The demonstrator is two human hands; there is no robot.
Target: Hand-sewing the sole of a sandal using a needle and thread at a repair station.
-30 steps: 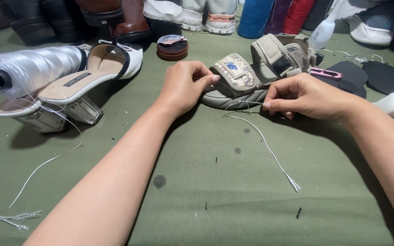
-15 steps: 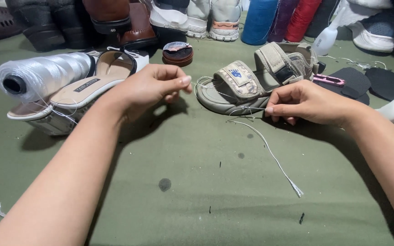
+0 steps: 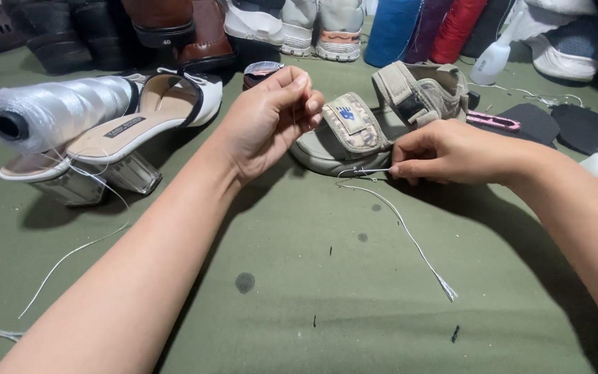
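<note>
A grey strapped sandal [image 3: 375,125] lies on the green cloth [image 3: 327,291] in the middle. My right hand [image 3: 444,152] rests at its near edge, pinching a thin metal needle [image 3: 368,171] that points left. A white thread [image 3: 410,239] trails from there toward me and ends in a frayed tip. My left hand [image 3: 271,118] hovers just left of the sandal with fingers curled, pinching a fine thread between thumb and forefinger.
A white heeled mule [image 3: 105,145] and a white thread spool [image 3: 57,111] lie at the left, with loose thread [image 3: 70,256] running from them. Shoes, coloured thread cones [image 3: 423,28], a small round tin [image 3: 261,69], a white bottle [image 3: 493,59] and dark sole pieces [image 3: 555,125] line the back.
My left hand went from the sandal out toward the mule, then came back beside the sandal, raised and pinching thread. My right hand stayed at the sandal's edge.
</note>
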